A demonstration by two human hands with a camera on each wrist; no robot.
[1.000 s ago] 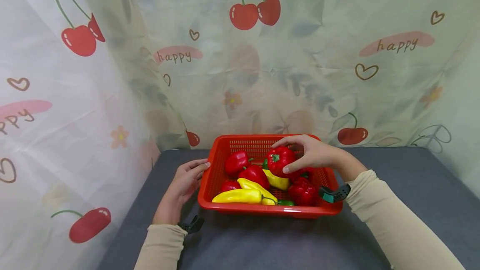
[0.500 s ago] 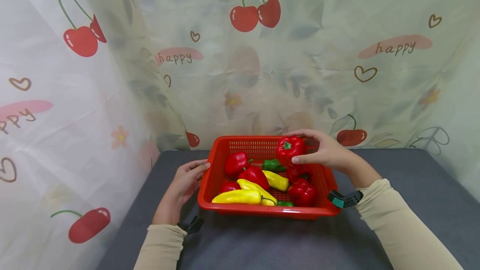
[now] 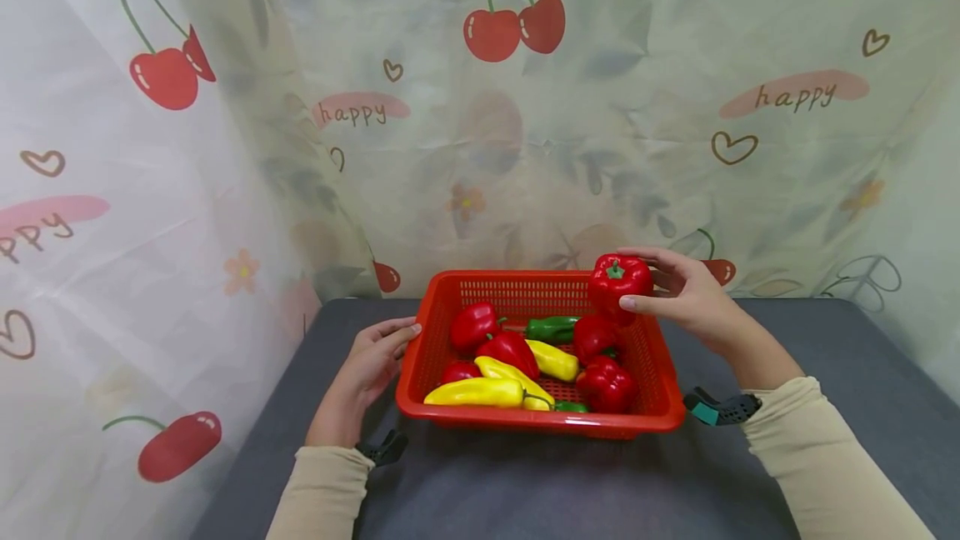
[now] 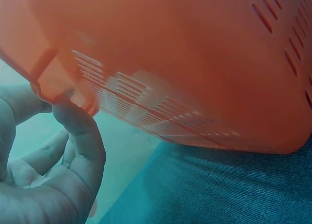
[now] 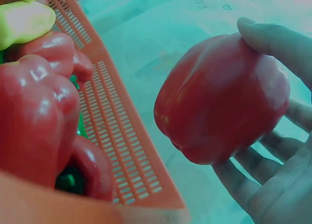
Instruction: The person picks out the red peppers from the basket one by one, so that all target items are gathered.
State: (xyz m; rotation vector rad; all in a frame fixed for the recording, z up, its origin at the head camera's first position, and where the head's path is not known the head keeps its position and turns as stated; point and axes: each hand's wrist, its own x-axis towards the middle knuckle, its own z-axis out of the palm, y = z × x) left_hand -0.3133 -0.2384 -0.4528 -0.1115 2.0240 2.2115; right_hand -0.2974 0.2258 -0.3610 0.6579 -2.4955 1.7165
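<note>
Red basket: five red peppers, three yellows, two greens, one mostly hidden. Your left hand pinches its nine-o'clock rim; your right hand grips another red pepper at two.

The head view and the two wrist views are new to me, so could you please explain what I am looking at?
There is no machine here: a person works bare-handed. The head view comes from a camera worn on the head, looking forward and down. The two close-ups come from cameras worn on the wrists, one per side. On the dark table stands a red basket holding red peppers, yellow peppers and green peppers. The left hand pinches the basket's rim. The right hand holds a red bell pepper, raised clear of those in the basket.
</note>
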